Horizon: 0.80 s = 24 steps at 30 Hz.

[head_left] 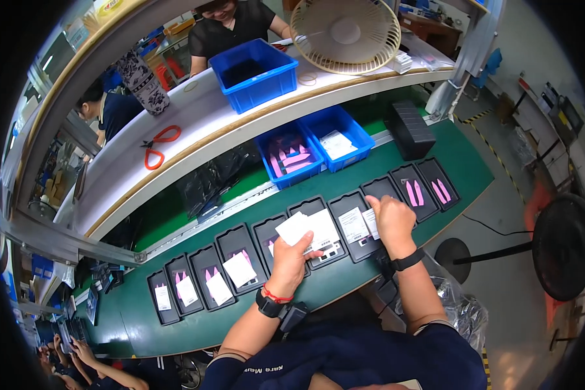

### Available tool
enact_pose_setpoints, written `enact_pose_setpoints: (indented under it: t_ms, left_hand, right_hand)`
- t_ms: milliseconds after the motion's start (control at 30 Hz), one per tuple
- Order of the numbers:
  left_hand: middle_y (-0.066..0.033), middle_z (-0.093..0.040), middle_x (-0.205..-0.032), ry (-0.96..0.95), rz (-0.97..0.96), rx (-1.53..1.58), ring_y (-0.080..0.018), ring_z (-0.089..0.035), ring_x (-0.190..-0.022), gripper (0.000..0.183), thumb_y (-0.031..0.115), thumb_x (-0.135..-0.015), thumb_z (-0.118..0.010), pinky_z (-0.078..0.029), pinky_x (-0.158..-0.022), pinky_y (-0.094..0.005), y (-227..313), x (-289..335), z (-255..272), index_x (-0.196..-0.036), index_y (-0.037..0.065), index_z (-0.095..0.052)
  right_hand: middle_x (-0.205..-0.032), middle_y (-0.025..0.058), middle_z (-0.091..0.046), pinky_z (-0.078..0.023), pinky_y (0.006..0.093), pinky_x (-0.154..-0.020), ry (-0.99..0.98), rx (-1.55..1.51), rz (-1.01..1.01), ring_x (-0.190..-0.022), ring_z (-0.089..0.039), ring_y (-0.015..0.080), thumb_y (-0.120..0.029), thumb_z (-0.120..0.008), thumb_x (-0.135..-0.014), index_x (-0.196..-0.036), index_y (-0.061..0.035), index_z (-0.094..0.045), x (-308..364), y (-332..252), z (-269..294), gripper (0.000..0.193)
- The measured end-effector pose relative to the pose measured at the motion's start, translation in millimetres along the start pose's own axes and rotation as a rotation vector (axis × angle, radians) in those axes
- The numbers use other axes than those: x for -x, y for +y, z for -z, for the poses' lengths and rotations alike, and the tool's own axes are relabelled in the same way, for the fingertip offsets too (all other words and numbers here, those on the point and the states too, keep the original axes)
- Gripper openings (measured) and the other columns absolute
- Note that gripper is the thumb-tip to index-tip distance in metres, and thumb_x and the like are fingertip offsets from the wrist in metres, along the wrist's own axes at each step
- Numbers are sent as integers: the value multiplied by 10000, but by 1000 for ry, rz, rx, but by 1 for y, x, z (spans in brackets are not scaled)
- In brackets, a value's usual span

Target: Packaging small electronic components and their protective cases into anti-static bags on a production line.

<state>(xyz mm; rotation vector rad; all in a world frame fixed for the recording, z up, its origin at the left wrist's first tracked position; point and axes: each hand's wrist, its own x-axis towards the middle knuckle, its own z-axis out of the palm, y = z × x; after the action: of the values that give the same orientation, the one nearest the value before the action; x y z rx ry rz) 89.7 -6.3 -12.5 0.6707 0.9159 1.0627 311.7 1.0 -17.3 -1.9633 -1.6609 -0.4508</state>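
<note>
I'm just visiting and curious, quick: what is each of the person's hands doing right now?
Left hand: closed on a small stack of white cards.
Right hand: pressed down on a white card in a black tray; grip cannot be told.

The one camera sits on the person's head and looks down, close over the green belt (344, 273) and its row of black trays (240, 250). Farther up, it sees the white shelf (195, 117). Edges bend.
</note>
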Motion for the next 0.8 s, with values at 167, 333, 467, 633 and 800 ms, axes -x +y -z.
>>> enact_pose_setpoints:
  t_ms: [167,333,467,633,800]
  left_hand:
    - [-96,-614,-1039,-3,1,25,-202,-638,-872,299,48,-869,-593,-573,-594,-304,1,-1,-5,-1156,23,-514]
    - [-77,-613,-1034,-42,45,30,-195,-626,-892,301,66,-867,-605,-567,-605,-305,-3,-2,-22,-1154,43,-518]
    - [-90,-611,-1047,-108,79,21,-192,-628,-899,285,67,-873,-603,-576,-604,-306,-14,-5,-34,-1144,15,-529]
    - [-152,-612,-1076,-167,57,79,-257,-639,-953,261,78,-915,-532,-576,-672,-334,-19,-5,-35,-1163,4,-498]
    - [-111,-645,-1033,-109,56,-16,-203,-646,-929,230,72,-909,-542,-570,-674,-313,-16,-11,-38,-1131,16,-537]
  right_hand:
    - [-562,145,-577,-438,417,-461,-51,51,-134,-520,-580,330,-445,-635,-800,-588,-56,-563,-27,43,-1,449]
    - [-792,162,-628,-463,412,-686,86,-126,-74,-796,-585,336,-359,-682,-778,-721,-7,-608,-18,26,17,364]
    - [-739,51,-598,-427,264,-602,-471,-1144,-289,-655,-541,111,-139,-633,-852,-874,6,-629,13,-14,19,147]
    - [-701,32,-590,-424,254,-574,-140,-1075,-324,-638,-516,77,-90,-621,-850,-816,4,-610,-5,41,12,101]
    - [-746,148,-624,-461,335,-618,-210,-512,-415,-655,-591,250,-87,-695,-743,-846,4,-657,-37,143,3,143]
